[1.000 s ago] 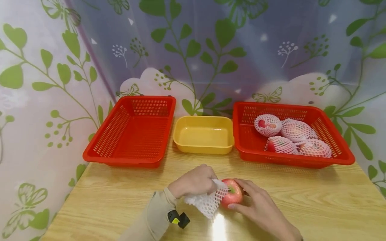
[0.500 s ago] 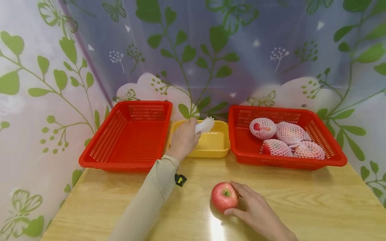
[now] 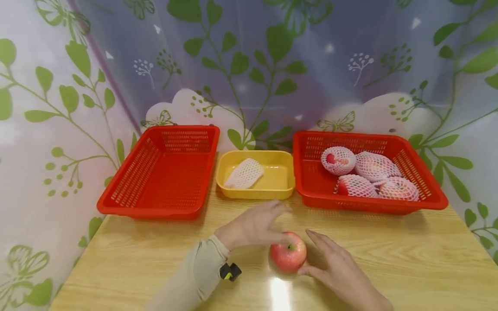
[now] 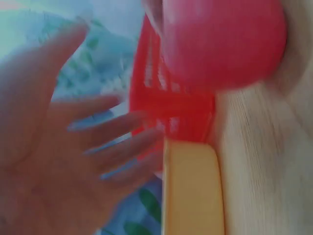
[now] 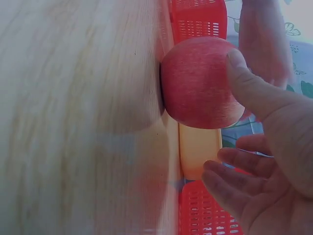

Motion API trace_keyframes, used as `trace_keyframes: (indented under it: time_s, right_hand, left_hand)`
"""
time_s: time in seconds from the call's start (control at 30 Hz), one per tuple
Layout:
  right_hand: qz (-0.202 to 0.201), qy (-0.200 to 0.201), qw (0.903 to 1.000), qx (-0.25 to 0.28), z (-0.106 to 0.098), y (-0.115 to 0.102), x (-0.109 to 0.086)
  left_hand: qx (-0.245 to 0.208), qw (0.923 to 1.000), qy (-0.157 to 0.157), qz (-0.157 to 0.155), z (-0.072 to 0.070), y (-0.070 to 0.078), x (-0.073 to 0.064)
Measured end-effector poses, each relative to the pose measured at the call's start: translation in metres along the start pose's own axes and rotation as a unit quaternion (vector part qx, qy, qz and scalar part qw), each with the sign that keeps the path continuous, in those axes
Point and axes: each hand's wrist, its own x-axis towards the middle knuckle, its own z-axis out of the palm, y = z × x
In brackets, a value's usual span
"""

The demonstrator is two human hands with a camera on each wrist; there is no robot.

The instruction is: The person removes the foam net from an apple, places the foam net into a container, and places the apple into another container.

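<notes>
A bare red apple point(image 3: 287, 255) sits upright on the wooden table, stem facing up. Close over its left side is my left hand point(image 3: 254, 226), fingers spread and slightly blurred, with nothing in its grasp. In the left wrist view that hand's fingers point(image 4: 122, 132) are straight and apart, with the apple point(image 4: 225, 39) beyond them. My right hand point(image 3: 340, 268) stands at the apple's right side, thumb and fingers parted around it. The right wrist view has the thumb overlapping the apple point(image 5: 200, 81). A white foam net sleeve point(image 3: 246, 173) lies in the yellow tray point(image 3: 268, 194).
Right of the tray, a red basket point(image 3: 362, 204) holds several apples point(image 3: 338, 160) in foam nets. Another red basket point(image 3: 149, 211) stands left of the tray with nothing in it. A patterned curtain point(image 3: 241, 65) hangs behind the table point(image 3: 128, 259).
My left hand carried the foam net from the apple to the yellow tray, let it go there, and came back beside the apple. My right hand stayed by the apple, its fingers now more spread.
</notes>
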Motion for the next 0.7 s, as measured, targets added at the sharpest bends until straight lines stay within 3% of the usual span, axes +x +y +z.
trace_keyframes:
  time_s: [0.07, 0.13, 0.23, 0.37, 0.43, 0.53, 0.63, 0.7]
  right_hand:
    - [0.002, -0.006, 1.0, -0.005, -0.002, 0.0, 0.0]
    - [0.013, -0.019, 0.9997, -0.009, -0.003, 0.0, 0.001]
    - [0.037, -0.044, 0.9983, -0.012, -0.004, -0.001, 0.001]
    - [0.046, -0.043, 0.9978, -0.02, -0.003, 0.0, -0.002]
    - [0.038, -0.024, 0.9986, -0.026, -0.004, 0.002, -0.004]
    - [0.035, -0.004, 0.9989, -0.032, -0.005, 0.003, -0.006]
    - [0.04, -0.001, 0.9985, -0.036, -0.008, 0.005, -0.008]
    - [0.04, 0.0, 0.9984, -0.04, -0.01, 0.006, -0.009]
  left_hand:
    - [0.002, 0.9972, -0.074, 0.015, 0.007, 0.012, -0.009]
    - [0.027, 0.9939, -0.106, 0.017, 0.014, 0.019, -0.015]
    - [0.067, 0.9921, -0.106, 0.01, 0.024, 0.024, -0.018]
    - [0.082, 0.9947, -0.062, 0.01, 0.02, 0.024, -0.019]
    - [0.076, 0.9967, -0.028, 0.011, 0.004, 0.023, -0.021]
    - [0.062, 0.9972, 0.043, 0.002, -0.033, 0.015, -0.026]
    - [0.076, 0.9889, 0.125, -0.025, -0.079, -0.005, -0.035]
    - [0.097, 0.9787, 0.169, -0.065, -0.108, -0.025, -0.043]
